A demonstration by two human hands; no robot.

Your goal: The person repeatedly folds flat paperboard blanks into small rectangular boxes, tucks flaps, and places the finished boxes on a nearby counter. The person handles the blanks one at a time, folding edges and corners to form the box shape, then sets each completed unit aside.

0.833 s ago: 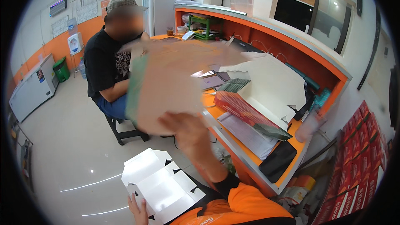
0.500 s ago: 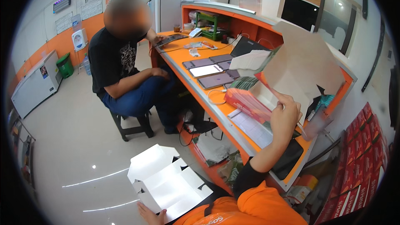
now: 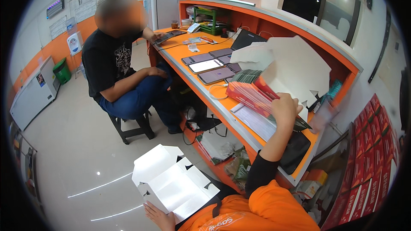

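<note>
My left hand (image 3: 160, 216) lies with its fingers stretched out against the lower edge of an unfolded white carton (image 3: 171, 184), which rests on my lap with its blank inside up. My right hand (image 3: 286, 107) is closed over the desk, its fingers pinching a flat carton (image 3: 299, 66) with a pale inside and a red printed edge. Right under that hand, several red folded cartons (image 3: 250, 98) are stacked on edge; the fingertips are partly hidden there. Another pale carton flap (image 3: 248, 55) stands up just behind the stack.
Several phones (image 3: 214, 75) and a white cable (image 3: 214, 94) lie on the orange desk (image 3: 169, 42). Paper sheets (image 3: 257, 122) and a black pad (image 3: 295, 156) are nearer me. A person (image 3: 120, 60) sits on a black stool at left. Red boxes (image 3: 368, 158) are stacked at right.
My right hand has come down a little, and the pale carton it pinches has sunk closer to the red stack. The left hand and the carton on my lap stay nearly where they were.
</note>
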